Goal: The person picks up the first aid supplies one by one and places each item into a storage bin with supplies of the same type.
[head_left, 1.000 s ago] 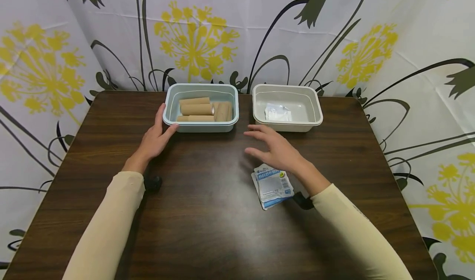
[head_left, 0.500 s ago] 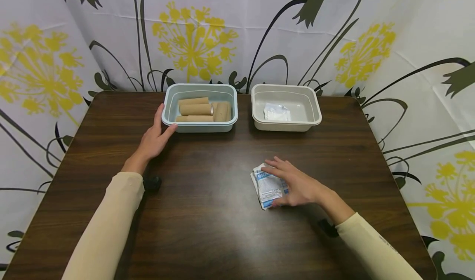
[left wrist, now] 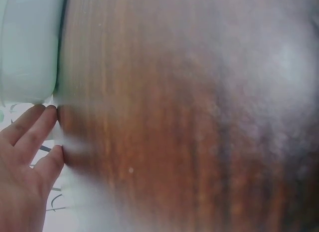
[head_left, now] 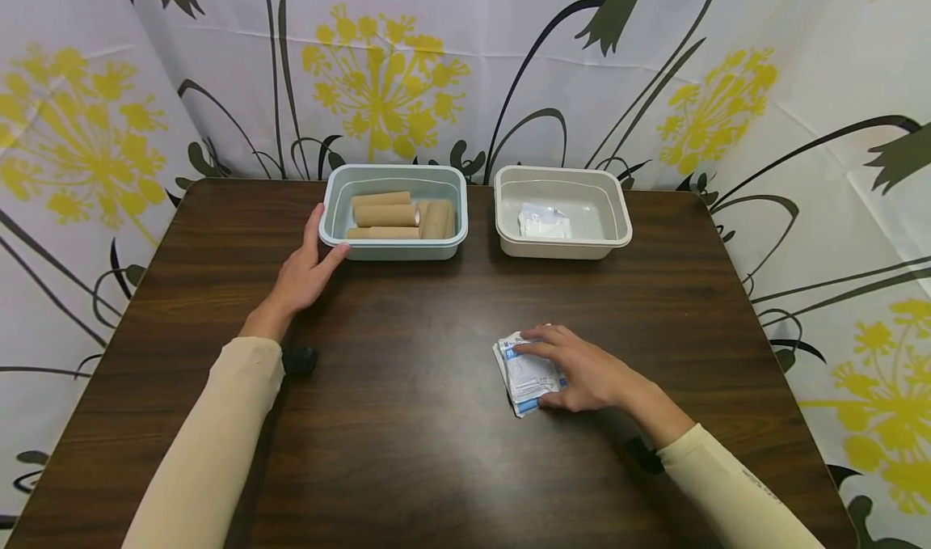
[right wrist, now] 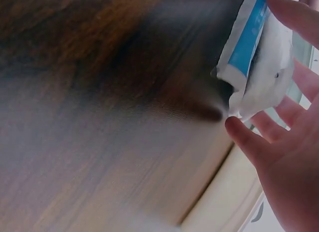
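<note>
On the right half of the dark table (head_left: 393, 436), I see a small stack of blue-and-white packets (head_left: 529, 381) under the right hand (head_left: 595, 375), whose thumb and curled fingers pinch the stack across its edges. Farther back, I have the left hand (head_left: 296, 278) with thumb and fingers apart, touching the near left corner of the blue tub (head_left: 396, 250), which holds brown tubes (head_left: 388, 215). Just right of that tub stands a cream tub (head_left: 556, 248) with a white packet (head_left: 544, 221) inside.
</note>
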`<state>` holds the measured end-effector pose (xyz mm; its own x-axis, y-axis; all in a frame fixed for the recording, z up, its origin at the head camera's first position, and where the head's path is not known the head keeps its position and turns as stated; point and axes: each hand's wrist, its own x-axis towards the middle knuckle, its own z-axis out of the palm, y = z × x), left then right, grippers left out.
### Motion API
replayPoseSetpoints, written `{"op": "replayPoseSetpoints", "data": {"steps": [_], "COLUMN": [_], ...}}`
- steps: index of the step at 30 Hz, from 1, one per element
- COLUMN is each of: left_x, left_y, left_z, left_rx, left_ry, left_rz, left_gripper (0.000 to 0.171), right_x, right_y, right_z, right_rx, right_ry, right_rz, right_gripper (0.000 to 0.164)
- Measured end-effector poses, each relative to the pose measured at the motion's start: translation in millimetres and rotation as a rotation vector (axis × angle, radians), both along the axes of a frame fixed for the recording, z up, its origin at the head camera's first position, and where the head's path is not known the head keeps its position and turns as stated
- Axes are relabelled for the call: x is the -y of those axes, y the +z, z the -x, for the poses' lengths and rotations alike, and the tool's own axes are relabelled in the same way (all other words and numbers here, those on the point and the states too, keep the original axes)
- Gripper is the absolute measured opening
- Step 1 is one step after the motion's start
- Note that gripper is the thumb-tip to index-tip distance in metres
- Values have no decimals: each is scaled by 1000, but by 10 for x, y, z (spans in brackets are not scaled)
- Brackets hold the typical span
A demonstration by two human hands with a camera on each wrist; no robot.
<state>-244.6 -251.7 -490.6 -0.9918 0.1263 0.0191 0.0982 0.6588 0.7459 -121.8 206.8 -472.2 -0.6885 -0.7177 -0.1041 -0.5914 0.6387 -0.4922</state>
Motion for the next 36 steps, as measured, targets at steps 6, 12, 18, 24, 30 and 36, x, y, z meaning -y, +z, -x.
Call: {"op": "replayPoseSetpoints", "data": {"steps": [6, 12, 18, 24, 30, 36], "left_x": [-5, -1, 0, 1, -4, -9], "left_y": [3, 6, 0, -5, 10, 18], "left_z": [-4, 0, 13, 14, 7, 4], "left_rx": [0, 13, 14, 11, 13, 27], "left_ry": [1, 0, 2, 3, -2, -3], "left_rz": [1, 2, 4, 10, 10, 6], "left_gripper": [80, 80, 80, 80, 80, 81], "right_x": [5, 4, 3, 2, -19, -105], "right_y": [5, 21, 49, 108, 204, 313], "right_z": [-10, -24, -42, -48, -14, 104], "right_rx": [-2, -32, -64, -78, -101, -127], "right_ry": [-12, -23, -19, -20, -58, -106], "right_rz": [15, 32, 55, 69, 72, 110], "right_gripper": [66, 62, 61, 62, 63, 65]}}
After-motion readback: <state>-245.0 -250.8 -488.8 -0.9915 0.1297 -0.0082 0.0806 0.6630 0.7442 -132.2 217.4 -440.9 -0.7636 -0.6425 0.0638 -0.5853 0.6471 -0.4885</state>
